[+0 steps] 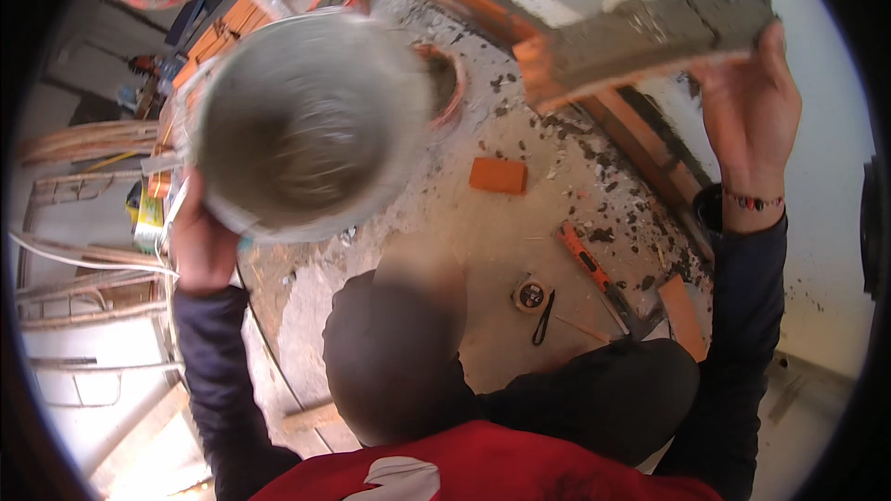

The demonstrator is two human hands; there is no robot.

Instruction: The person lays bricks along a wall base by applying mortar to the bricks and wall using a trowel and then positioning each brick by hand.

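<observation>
My left hand grips the rim of a round grey bucket, which is tilted so its inside faces me. Wet grey mortar smears its inner wall; the picture is blurred there. Raised at the right, my right hand holds one end of a long orange brick. A thick layer of grey mortar covers its upper face, with a crack near my fingers. The brick is close to the white wall, above a low row of orange bricks.
On the floor lie a small orange brick piece, a tape measure, an orange-handled tool and an orange strip. Behind the bucket stands an orange-rimmed tub. Mortar crumbs litter the wall base. Metal frames stand at left.
</observation>
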